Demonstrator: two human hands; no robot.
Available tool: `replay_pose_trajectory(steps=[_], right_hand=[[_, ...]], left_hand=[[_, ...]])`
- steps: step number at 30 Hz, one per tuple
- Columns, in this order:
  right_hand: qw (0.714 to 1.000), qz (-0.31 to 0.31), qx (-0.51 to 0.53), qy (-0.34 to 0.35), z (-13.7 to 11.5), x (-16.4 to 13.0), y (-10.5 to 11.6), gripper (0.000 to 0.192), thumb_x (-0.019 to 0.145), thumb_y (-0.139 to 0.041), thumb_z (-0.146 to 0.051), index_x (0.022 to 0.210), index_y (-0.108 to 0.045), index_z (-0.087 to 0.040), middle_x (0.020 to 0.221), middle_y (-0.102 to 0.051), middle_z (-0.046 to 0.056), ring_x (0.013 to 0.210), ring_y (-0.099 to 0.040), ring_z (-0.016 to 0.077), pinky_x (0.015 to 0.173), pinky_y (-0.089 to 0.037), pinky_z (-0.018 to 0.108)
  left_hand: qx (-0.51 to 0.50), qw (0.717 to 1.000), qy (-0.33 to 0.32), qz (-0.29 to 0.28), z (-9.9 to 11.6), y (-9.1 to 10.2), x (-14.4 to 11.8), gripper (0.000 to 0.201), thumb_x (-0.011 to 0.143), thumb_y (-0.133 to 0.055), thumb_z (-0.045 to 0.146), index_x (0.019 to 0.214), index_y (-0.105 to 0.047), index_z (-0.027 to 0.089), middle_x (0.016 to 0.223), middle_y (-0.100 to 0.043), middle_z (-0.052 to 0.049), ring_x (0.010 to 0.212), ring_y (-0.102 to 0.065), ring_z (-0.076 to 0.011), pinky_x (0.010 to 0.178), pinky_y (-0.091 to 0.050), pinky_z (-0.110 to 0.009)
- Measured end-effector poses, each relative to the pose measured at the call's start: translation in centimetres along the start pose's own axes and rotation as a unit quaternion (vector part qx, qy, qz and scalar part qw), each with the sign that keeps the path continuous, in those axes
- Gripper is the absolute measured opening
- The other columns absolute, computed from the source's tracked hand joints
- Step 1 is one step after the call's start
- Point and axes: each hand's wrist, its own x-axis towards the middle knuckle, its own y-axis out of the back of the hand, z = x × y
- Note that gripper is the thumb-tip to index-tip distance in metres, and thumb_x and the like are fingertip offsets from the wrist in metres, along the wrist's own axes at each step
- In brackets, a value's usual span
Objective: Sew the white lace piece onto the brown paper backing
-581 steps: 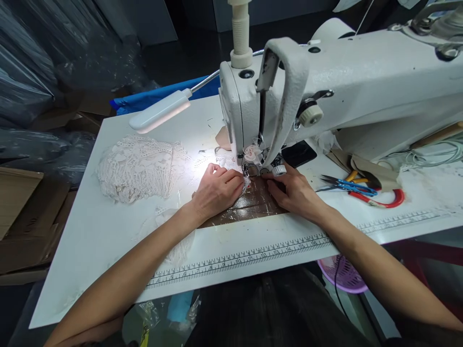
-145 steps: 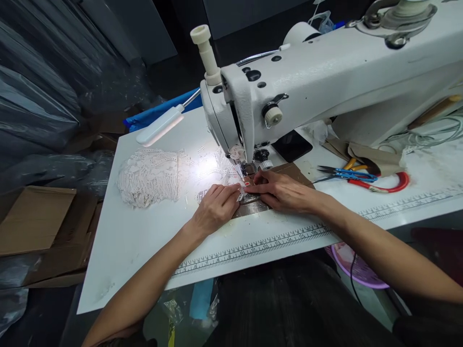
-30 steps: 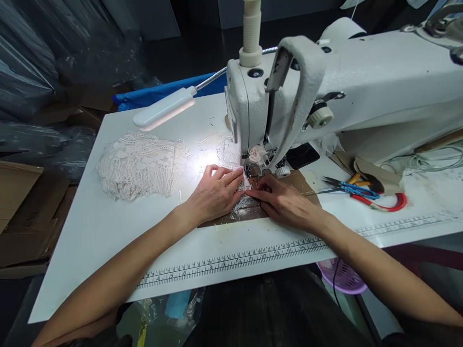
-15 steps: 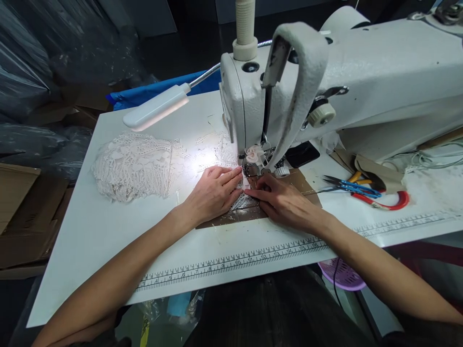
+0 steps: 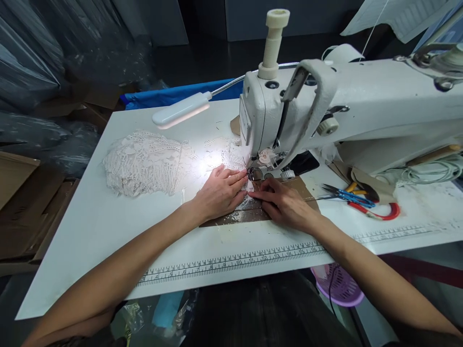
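My left hand (image 5: 222,193) lies palm down on white lace (image 5: 231,156) just left of the presser foot of the sewing machine (image 5: 255,120), its fingers stretched out. On the other side, my right hand (image 5: 284,202) has its index finger reaching to the lace edge and its other fingers bent, holding the edge close in front of the needle area. Under both hands is a brown sheet (image 5: 300,188). A large bundle of white lace (image 5: 144,164) lies to the left on the table. The needle tip is hidden.
A lit lamp (image 5: 184,110) hangs over the lace. Right of the machine head lie a dark phone (image 5: 304,163), blue scissors (image 5: 352,196) and a red-handled tool (image 5: 388,212). A printed ruler (image 5: 235,262) runs along the front edge of the white table (image 5: 119,241). A purple basket (image 5: 340,286) is below.
The camera view has shifted, so the machine shows lower and further right, with more of its top visible. Both hands keep nearly the same place at the lace.
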Motion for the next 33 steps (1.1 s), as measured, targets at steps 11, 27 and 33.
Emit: replay_pose_trajectory(steps=[11, 27, 33], right_hand=[[1.0, 0.009, 0.007, -0.018, -0.04, 0.09, -0.07, 0.037, 0.087, -0.049, -0.015, 0.117, -0.07, -0.023, 0.105, -0.058, 0.009, 0.09, -0.06, 0.0199, 0.079, -0.053, 0.037], [1.0, 0.011, 0.011, -0.019, -0.12, 0.16, -0.04, 0.036, 0.088, -0.048, -0.016, 0.118, -0.069, -0.022, 0.105, -0.06, 0.009, 0.091, -0.061, 0.02, 0.081, -0.054, 0.038], [1.0, 0.012, 0.013, -0.014, -0.3, 0.2, 0.18, 0.036, 0.089, -0.047, -0.016, 0.116, -0.07, -0.021, 0.104, -0.059, 0.01, 0.091, -0.061, 0.0201, 0.082, -0.054, 0.039]], left_hand=[[0.019, 1.0, 0.006, -0.004, 0.43, 0.12, 0.09, 0.039, 0.098, -0.038, 0.033, 0.122, -0.061, 0.011, 0.134, -0.058, -0.014, 0.112, -0.057, -0.0273, 0.106, -0.035, -0.056], [0.038, 0.999, -0.022, -0.006, 0.13, 0.39, 0.27, 0.037, 0.098, -0.037, 0.031, 0.122, -0.061, 0.014, 0.133, -0.058, -0.015, 0.108, -0.059, -0.0275, 0.103, -0.035, -0.062], [0.051, 0.999, -0.017, -0.007, 0.4, 0.43, 0.26, 0.038, 0.099, -0.035, 0.028, 0.122, -0.06, 0.012, 0.133, -0.058, -0.016, 0.105, -0.061, -0.0263, 0.105, -0.034, -0.063]])
